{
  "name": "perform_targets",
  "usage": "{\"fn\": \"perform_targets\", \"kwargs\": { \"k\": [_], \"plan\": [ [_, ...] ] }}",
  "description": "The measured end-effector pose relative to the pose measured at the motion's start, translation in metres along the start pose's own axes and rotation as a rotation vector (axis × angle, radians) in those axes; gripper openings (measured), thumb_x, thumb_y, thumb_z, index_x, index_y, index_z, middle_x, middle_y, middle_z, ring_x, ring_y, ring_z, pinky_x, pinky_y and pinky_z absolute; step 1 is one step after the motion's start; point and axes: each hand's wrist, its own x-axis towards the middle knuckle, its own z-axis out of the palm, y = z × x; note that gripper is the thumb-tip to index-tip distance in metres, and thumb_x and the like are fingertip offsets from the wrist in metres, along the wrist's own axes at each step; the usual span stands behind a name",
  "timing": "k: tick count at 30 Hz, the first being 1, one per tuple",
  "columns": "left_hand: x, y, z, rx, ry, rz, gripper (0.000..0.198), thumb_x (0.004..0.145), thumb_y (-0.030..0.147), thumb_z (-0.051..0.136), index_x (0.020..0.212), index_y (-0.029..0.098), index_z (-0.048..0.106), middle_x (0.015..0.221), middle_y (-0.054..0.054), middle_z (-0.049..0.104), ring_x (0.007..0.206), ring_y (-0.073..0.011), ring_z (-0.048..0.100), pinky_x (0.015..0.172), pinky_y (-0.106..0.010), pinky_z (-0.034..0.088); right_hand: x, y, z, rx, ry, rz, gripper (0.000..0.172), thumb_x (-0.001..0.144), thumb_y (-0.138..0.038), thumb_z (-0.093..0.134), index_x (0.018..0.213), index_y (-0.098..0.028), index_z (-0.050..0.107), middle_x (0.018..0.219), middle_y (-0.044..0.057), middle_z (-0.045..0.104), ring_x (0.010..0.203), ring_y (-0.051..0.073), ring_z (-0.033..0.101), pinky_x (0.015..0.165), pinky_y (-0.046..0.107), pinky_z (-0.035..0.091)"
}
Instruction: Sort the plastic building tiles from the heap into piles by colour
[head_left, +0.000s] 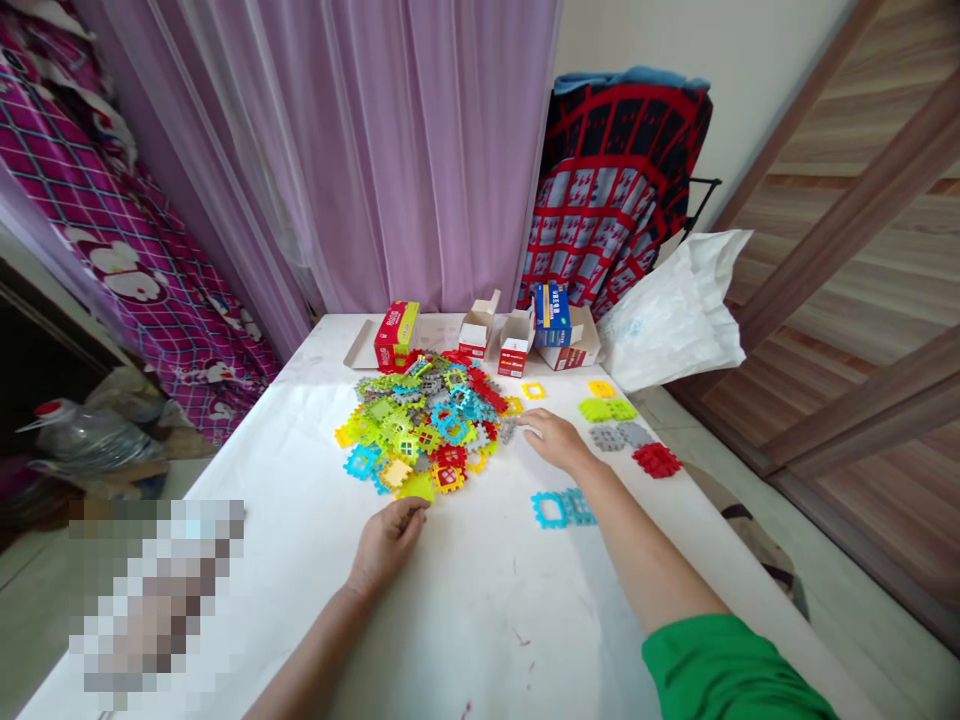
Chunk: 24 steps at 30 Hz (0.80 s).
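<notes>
Interlocking toy tiles with notched edges lie in a big mixed pile [435, 420] on the table. My right hand [555, 440] reaches to the pile's right edge, fingers apart, its fingertips at a grey tile [508, 430]. No firm grip on that tile shows. My left hand [390, 545] rests on the table just in front of the pile, loosely curled, with nothing visible in it. A yellow-green tile [416, 487] lies just beyond it. Under my right forearm is a group of blue tiles [551, 510], partly covered by the arm.
Along the right edge lie yellow [601, 388], lime [606, 409], grey [619, 436] and red tiles [657, 460] in separate groups. Behind the pile stand a red-and-green box [396, 335], small open cartons [514, 350] and a blue box [552, 315]. A white bag [667, 310] leans at the back right.
</notes>
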Motion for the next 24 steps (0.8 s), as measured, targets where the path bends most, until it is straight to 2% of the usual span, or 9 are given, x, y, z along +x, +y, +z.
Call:
{"fn": "perform_targets", "kwargs": {
  "k": [3, 6, 12, 15, 18, 20, 22, 24],
  "plan": [
    [0.001, 0.000, -0.001, -0.011, -0.007, -0.006, 0.027, 0.083, 0.035, 0.045, 0.090, 0.023, 0.069, 0.071, 0.000, 0.070, 0.062, -0.0136, 0.063, 0.061, -0.024, 0.051, 0.005, -0.038, 0.016, 0.068, 0.047, -0.016, 0.032, 0.087, -0.020, 0.050, 0.114, -0.021, 0.066, 0.121, 0.008, 0.064, 0.114, 0.019, 0.058, 0.102, 0.033, 0.043],
    [-0.001, 0.002, -0.002, -0.040, -0.011, -0.017, 0.028, 0.083, 0.034, 0.044, 0.091, 0.022, 0.068, 0.072, -0.001, 0.070, 0.063, -0.0138, 0.064, 0.062, -0.024, 0.051, 0.019, -0.060, 0.024, 0.087, 0.072, 0.008, 0.031, 0.086, -0.024, 0.053, 0.115, -0.023, 0.066, 0.124, 0.007, 0.063, 0.116, 0.020, 0.056, 0.104, 0.035, 0.041],
    [-0.008, 0.000, -0.001, -0.135, 0.042, -0.038, 0.030, 0.085, 0.036, 0.044, 0.090, 0.020, 0.069, 0.065, 0.000, 0.067, 0.055, -0.0125, 0.060, 0.056, -0.024, 0.049, 0.060, -0.075, 0.020, 0.067, 0.054, 0.064, 0.035, 0.086, -0.028, 0.056, 0.119, -0.022, 0.064, 0.126, 0.009, 0.062, 0.117, 0.022, 0.055, 0.103, 0.036, 0.041],
    [-0.003, -0.010, -0.012, -0.150, 0.163, -0.028, 0.030, 0.086, 0.038, 0.045, 0.089, 0.021, 0.069, 0.072, -0.001, 0.071, 0.058, -0.0125, 0.062, 0.059, -0.024, 0.051, 0.085, -0.081, 0.016, 0.051, 0.009, 0.036, 0.036, 0.088, -0.030, 0.055, 0.121, -0.020, 0.063, 0.128, 0.010, 0.061, 0.118, 0.023, 0.055, 0.104, 0.035, 0.040],
    [0.017, -0.029, -0.036, -0.057, 0.368, -0.035, 0.030, 0.085, 0.041, 0.048, 0.089, 0.021, 0.070, 0.078, -0.002, 0.073, 0.063, -0.0144, 0.065, 0.062, -0.026, 0.053, 0.119, -0.086, 0.018, 0.073, -0.029, 0.037, 0.037, 0.089, -0.034, 0.054, 0.123, -0.020, 0.063, 0.132, 0.009, 0.059, 0.122, 0.022, 0.052, 0.106, 0.035, 0.037],
    [0.038, -0.046, -0.053, 0.027, 0.498, -0.039, 0.032, 0.086, 0.043, 0.048, 0.091, 0.020, 0.069, 0.084, -0.005, 0.073, 0.074, -0.0178, 0.067, 0.071, -0.031, 0.055, 0.148, -0.089, 0.023, 0.091, -0.044, 0.063, 0.038, 0.090, -0.037, 0.053, 0.123, -0.021, 0.063, 0.133, 0.008, 0.059, 0.124, 0.022, 0.052, 0.106, 0.034, 0.037],
    [0.062, -0.065, -0.064, 0.099, 0.573, -0.036, 0.036, 0.086, 0.045, 0.046, 0.098, 0.019, 0.067, 0.097, -0.009, 0.073, 0.093, -0.0225, 0.067, 0.087, -0.038, 0.054, 0.179, -0.091, 0.030, 0.106, -0.055, 0.090, 0.039, 0.090, -0.040, 0.053, 0.123, -0.022, 0.063, 0.131, 0.008, 0.060, 0.123, 0.023, 0.053, 0.103, 0.034, 0.039],
    [0.084, -0.084, -0.067, 0.134, 0.589, -0.066, 0.042, 0.087, 0.047, 0.044, 0.109, 0.018, 0.064, 0.113, -0.012, 0.069, 0.110, -0.0261, 0.062, 0.098, -0.045, 0.048, 0.210, -0.092, 0.038, 0.129, -0.081, 0.121, 0.041, 0.089, -0.044, 0.053, 0.121, -0.022, 0.064, 0.130, 0.008, 0.062, 0.120, 0.024, 0.056, 0.100, 0.034, 0.042]
  ]
}}
